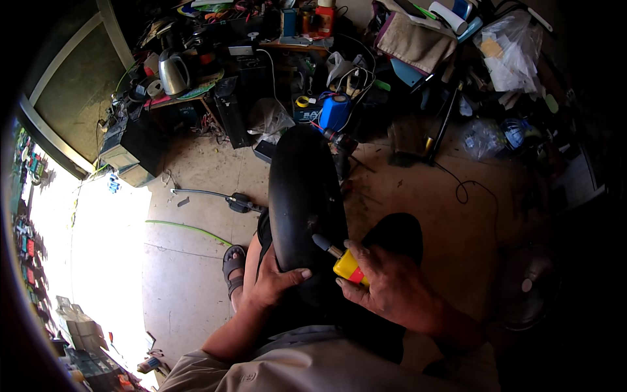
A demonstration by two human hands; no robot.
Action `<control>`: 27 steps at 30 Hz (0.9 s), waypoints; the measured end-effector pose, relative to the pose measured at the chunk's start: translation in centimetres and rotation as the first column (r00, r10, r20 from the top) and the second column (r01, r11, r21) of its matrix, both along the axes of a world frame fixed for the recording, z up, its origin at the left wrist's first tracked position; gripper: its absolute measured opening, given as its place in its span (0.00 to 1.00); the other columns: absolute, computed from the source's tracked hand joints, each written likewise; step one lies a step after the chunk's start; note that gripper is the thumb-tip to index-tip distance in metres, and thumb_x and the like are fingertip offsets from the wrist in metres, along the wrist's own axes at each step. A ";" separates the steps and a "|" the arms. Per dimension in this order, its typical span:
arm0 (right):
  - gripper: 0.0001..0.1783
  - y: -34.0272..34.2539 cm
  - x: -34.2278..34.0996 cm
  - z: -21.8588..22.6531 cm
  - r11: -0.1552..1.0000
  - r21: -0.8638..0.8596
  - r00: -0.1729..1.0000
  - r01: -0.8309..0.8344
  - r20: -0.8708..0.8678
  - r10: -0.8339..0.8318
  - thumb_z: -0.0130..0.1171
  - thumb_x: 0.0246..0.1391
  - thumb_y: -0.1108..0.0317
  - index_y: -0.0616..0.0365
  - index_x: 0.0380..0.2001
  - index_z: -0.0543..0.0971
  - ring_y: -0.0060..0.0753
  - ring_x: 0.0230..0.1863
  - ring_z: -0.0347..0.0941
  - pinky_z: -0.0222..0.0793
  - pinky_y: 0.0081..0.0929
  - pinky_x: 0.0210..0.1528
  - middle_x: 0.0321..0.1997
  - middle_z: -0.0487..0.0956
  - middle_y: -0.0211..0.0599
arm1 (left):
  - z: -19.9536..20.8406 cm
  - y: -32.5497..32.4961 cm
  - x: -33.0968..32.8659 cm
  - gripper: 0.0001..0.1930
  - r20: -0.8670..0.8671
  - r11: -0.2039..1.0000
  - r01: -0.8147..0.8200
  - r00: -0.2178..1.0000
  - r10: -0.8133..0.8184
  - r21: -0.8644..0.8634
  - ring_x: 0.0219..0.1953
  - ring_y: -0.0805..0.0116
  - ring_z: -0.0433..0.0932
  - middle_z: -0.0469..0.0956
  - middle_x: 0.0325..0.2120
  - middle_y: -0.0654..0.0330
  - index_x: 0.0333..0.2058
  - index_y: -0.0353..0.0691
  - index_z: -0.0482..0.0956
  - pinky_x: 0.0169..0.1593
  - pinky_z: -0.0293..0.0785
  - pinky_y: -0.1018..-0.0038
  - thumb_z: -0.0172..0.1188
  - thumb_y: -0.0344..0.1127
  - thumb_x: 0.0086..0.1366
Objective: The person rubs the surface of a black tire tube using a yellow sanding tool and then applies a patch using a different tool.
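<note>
A smooth black rubber inner tube or tyre (302, 176) stands between my knees, its rounded top toward the far side. My left hand (273, 282) grips its near left side, with the thumb laid on top and the fingers partly hidden beneath. On the upper surface is a small dull scuffed patch (312, 221). My right hand (385, 284) is closed round a yellow and red handheld rotary grinder (350, 266). The grinder's grey cone-shaped bit (321, 242) points to the upper left, close to the rubber; I cannot tell whether it touches.
A hose with a black fitting (240, 202) and a green hose (189, 226) lie on the floor at left. Beyond the tube are a drill (341, 140) and a blue battery pack (335, 112). A steel kettle (172, 73) stands far left; a fan (528, 285) is at right.
</note>
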State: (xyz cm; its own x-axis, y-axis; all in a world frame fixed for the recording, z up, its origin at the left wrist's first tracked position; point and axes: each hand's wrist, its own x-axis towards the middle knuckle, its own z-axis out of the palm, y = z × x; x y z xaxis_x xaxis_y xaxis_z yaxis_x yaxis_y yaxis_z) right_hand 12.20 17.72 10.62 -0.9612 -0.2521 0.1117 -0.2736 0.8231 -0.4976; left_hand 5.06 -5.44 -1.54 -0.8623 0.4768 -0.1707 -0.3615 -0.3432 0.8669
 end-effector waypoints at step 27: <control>0.37 -0.9 -0.2 -0.2 0.999 0.031 0.999 -0.035 -0.018 0.036 0.73 0.65 0.55 0.67 0.67 0.72 0.53 0.38 0.86 0.83 0.44 0.39 0.42 0.85 0.52 | 0.2 -0.1 0.0 0.52 -0.011 0.999 0.004 1.000 -0.003 0.037 0.68 0.56 0.76 0.78 0.65 0.53 0.74 0.33 0.64 0.75 0.68 0.62 0.80 0.30 0.51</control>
